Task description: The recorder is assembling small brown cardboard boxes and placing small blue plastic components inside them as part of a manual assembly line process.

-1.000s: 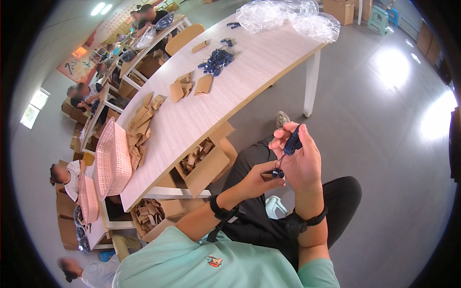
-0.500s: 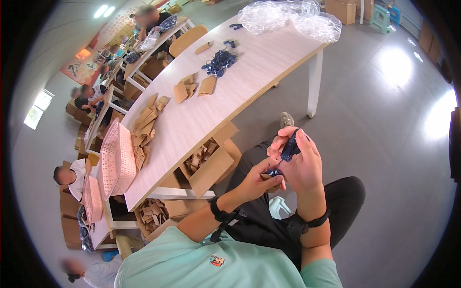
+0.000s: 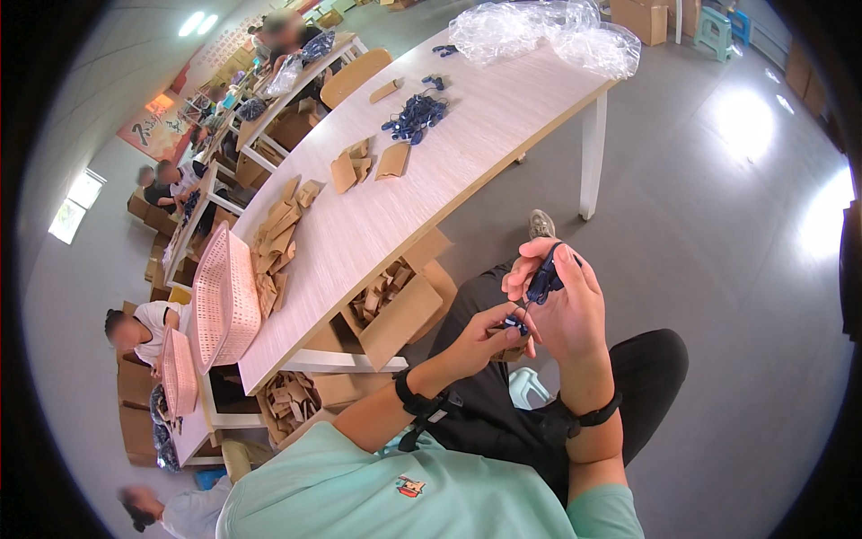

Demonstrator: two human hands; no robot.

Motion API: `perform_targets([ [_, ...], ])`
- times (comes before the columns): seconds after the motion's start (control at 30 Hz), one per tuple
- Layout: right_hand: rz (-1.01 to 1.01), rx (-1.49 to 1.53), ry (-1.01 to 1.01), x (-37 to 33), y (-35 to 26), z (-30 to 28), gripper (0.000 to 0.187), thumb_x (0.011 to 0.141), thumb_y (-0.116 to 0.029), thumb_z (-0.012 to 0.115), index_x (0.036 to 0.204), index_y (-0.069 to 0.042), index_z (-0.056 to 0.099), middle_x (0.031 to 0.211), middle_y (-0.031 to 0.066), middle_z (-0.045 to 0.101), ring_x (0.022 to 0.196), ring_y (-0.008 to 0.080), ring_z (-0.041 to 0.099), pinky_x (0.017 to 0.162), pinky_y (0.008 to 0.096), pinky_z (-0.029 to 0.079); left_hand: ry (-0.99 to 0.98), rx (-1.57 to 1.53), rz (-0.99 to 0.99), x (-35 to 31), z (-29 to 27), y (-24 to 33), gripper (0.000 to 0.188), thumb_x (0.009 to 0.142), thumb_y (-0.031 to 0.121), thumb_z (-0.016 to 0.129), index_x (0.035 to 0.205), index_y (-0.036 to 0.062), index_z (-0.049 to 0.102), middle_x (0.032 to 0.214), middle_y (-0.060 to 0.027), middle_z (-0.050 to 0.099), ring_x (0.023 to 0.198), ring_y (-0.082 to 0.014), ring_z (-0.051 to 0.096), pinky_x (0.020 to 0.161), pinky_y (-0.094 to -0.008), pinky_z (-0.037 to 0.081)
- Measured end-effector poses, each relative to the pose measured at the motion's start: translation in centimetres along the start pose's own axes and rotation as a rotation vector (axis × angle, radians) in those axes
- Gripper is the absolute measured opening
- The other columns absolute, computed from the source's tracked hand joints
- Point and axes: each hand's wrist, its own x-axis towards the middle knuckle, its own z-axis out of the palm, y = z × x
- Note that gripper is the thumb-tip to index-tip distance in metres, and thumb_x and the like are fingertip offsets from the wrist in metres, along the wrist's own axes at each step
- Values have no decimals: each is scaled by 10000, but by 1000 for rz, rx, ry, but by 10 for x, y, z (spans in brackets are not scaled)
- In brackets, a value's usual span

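Both my hands are raised over my lap, beside the table edge. My right hand (image 3: 582,310) is closed around a wound dark blue earphone cable (image 3: 544,280), gripped between thumb and fingers. Close by, my left hand (image 3: 483,343) pinches the blue earbud end (image 3: 515,324) of the earphones. A thin stretch of cable runs between the two hands. Under the left fingers shows a small brown cardboard piece (image 3: 510,355), partly hidden by the hand.
On the long table (image 3: 377,216) lie a pile of blue earphones (image 3: 417,117), folded brown cardboard sleeves (image 3: 278,229), a pink basket (image 3: 235,305) and clear plastic bags (image 3: 539,31). Cartons of cardboard pieces (image 3: 386,292) stand below. A stool (image 3: 528,388) is under me; people work at tables to the left.
The left hand has drawn slightly down from the right, and the cable between them shows more clearly. The whole view has shifted a little; the right hand keeps its hold.
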Motion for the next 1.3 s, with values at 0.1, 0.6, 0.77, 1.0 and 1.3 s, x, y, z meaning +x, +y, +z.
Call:
perform_targets([
  [0.1,2,8,-6,1,2,2,357,1037,-242,412,1106,64,584,905,157,651,823,202,623,764,320,518,33,-26,23,-1,1,1,206,1007,143,531,1166,13,521,998,-87,618,851,-158,648,769,-281,508],
  [0.6,13,-46,25,2,2,4,362,1032,-245,414,1098,61,597,880,150,646,807,177,606,732,289,485,98,-16,117,-2,-5,-2,184,999,141,546,1150,37,546,1055,-98,651,847,-211,673,760,-321,532],
  [0.77,26,-69,66,2,2,4,361,1025,-248,428,1093,61,602,871,149,645,798,186,611,729,294,495,123,28,87,-4,-4,2,162,999,126,536,1085,-1,586,1064,-108,655,846,-202,672,782,-322,533],
  [1.0,-6,-118,89,3,4,3,357,1025,-245,433,1076,61,610,856,149,646,763,185,610,704,292,498,95,-28,106,-3,-7,9,282,1030,246,481,1084,-4,599,1065,-111,656,861,-196,666,783,-319,528],
  [1.3,16,-125,90,1,0,6,342,1023,-229,435,1078,56,616,869,147,652,753,190,608,725,299,497,80,29,110,-4,-6,13,335,1023,189,473,1252,-36,568,1057,-122,654,875,-201,646,798,-323,519],
])
